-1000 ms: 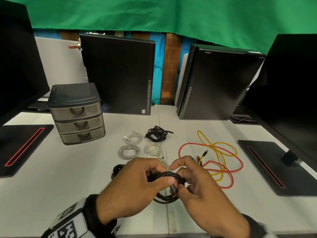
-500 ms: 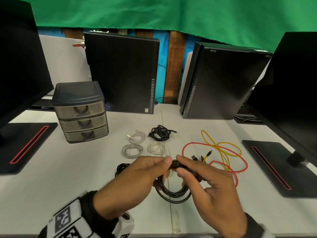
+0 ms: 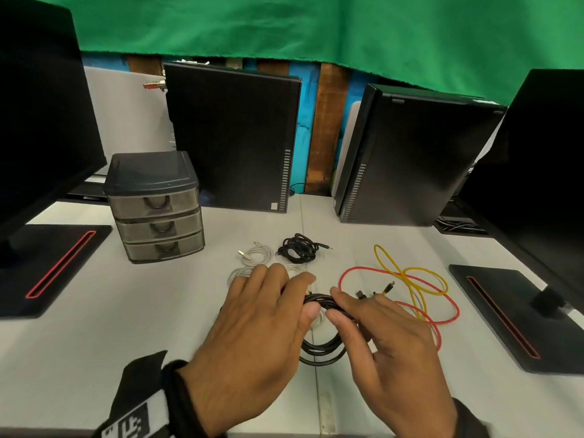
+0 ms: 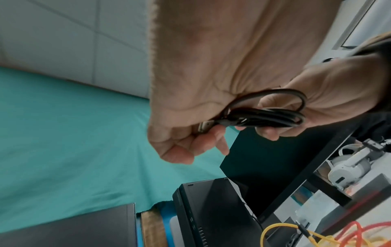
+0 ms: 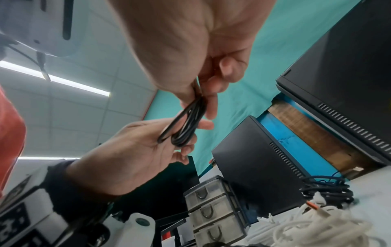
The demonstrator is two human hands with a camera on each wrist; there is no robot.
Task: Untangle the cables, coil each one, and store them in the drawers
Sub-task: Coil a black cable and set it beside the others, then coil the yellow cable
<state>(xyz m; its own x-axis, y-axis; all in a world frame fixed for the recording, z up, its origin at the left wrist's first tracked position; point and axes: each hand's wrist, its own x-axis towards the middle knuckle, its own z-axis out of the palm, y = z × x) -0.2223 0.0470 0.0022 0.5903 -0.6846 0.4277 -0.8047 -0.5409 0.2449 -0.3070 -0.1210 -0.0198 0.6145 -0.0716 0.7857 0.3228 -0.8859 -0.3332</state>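
Note:
A black cable point(image 3: 322, 350), wound into a loose coil, hangs above the table's front between both hands. My left hand point(image 3: 305, 295) holds the coil's top from the left, its fingers curled round the strands and the metal USB plug point(image 4: 204, 127). From the right, my right hand point(image 3: 335, 305) pinches the same bundle between thumb and forefinger; the right wrist view shows that pinch on the black cable point(image 5: 186, 127). The grey three-drawer unit point(image 3: 155, 213) stands at the back left, all drawers closed.
Coiled white cables point(image 3: 256, 252) and a coiled black cable point(image 3: 297, 248) lie beyond my hands. A loose red cable point(image 3: 442, 298) and a yellow cable point(image 3: 410, 273) sprawl to the right. Two computer towers point(image 3: 234, 137) stand behind, with monitor bases point(image 3: 53, 267) on both sides.
The coil has come out from under my hands and now hangs open below them. My left hand has flattened over its top, and both hands sit slightly further from me.

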